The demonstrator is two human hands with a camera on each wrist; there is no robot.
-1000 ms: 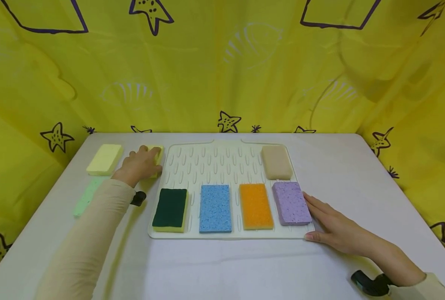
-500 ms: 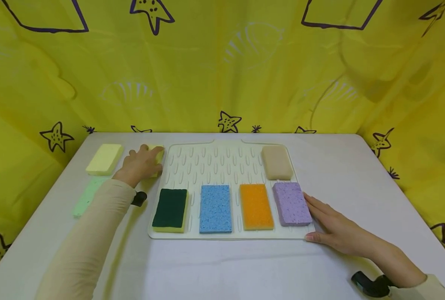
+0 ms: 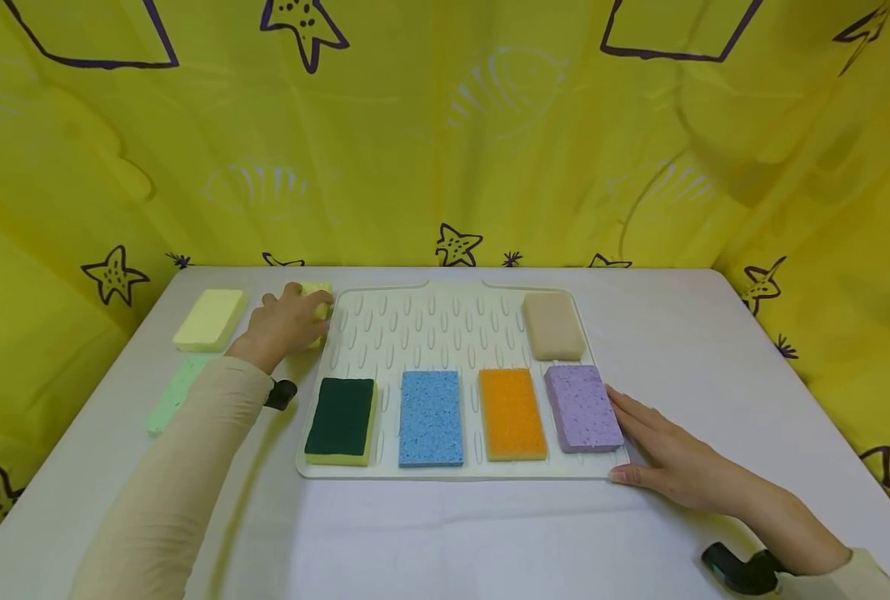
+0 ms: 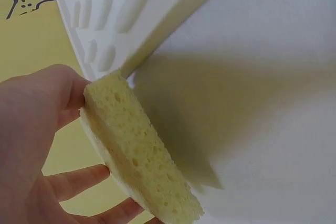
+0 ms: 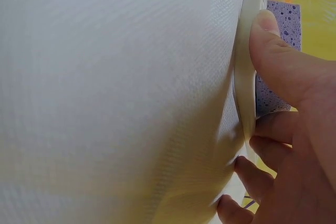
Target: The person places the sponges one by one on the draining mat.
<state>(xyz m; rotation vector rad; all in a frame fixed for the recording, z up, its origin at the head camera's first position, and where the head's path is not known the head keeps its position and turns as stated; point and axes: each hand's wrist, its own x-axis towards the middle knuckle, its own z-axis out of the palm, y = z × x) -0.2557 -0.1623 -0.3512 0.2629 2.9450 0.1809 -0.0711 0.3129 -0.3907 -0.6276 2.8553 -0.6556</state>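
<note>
Left hand: fingers bent and spread, gripping the yellow sponge.
Position of yellow sponge: tilted in the left fingers, just beside the tray; contact with it cannot be told.
Handling, as judged: light, soft, springy; porous surface unlikely to slip; not fragile, though a hard squeeze would dent it.
Best hold, as judged: lightly across the narrow width, by the long sides.
Right hand: fingers mostly straight, thumb apart, resting against the tray's near right corner, not wrapped round it.
Tray contents: purple sponge at the right fingertips; beige sponge beyond them; orange sponge and blue sponge between the hands; green-topped sponge nearer the person than the left fingers.
Bench items: pale yellow sponge left of the left fingers; mint sponge nearer the person, partly behind the sleeve.
</note>
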